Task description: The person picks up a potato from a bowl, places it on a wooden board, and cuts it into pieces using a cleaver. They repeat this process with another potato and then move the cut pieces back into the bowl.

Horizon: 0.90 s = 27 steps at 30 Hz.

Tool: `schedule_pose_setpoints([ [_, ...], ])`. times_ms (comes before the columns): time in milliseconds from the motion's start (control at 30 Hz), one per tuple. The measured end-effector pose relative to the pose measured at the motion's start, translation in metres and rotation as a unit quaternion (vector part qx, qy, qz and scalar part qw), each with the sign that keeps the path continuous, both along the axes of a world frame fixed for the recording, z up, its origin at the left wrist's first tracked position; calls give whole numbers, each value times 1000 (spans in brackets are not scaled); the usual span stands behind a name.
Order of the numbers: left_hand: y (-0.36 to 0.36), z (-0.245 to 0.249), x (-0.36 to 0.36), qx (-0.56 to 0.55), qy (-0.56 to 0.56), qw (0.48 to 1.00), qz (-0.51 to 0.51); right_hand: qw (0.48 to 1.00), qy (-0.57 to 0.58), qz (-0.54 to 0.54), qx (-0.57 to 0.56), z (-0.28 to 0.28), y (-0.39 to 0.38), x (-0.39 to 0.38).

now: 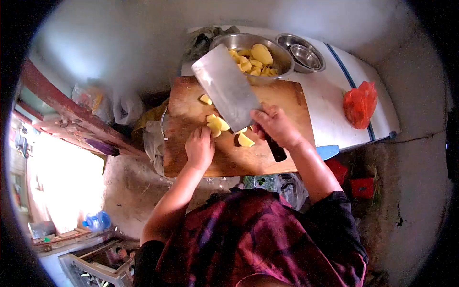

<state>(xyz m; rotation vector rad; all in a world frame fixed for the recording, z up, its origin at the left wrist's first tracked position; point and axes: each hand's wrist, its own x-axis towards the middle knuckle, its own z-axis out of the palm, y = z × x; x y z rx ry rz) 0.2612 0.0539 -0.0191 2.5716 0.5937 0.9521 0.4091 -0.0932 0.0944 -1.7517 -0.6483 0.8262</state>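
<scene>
My right hand (277, 125) grips a cleaver (228, 86) by its dark handle. The broad blade slants up and to the left above the wooden cutting board (282, 98). At the left of the board, my left hand (200, 147) has its fingers bent together against cut potato (218, 125). A loose potato piece (245, 139) lies below the blade, and another small chunk (205, 99) sits farther back. Behind the board, a steel bowl (287, 61) holds several potato pieces and one larger peeled potato (261, 54), partly hidden by the cleaver.
Nested steel bowls (306, 56) stand at the back right. A red plastic bag (360, 105) rests on the white surface (330, 91). Something blue (328, 152) juts out beside the board's right edge. Plastic bags (126, 106) hang on the left.
</scene>
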Motion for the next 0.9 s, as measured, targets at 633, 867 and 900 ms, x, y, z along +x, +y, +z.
schedule_pose_setpoints([
  [633, 27, 50, 75, -793, -208, 534, -207, 952, 275, -91, 97, -16, -19, 44],
  [867, 67, 0, 70, -239, -15, 964, -118, 955, 184, -232, 18, -20, -113, 31],
  [900, 69, -5, 68, -99, 17, 986, -131, 952, 197, -232, 23, -28, -124, 28],
])
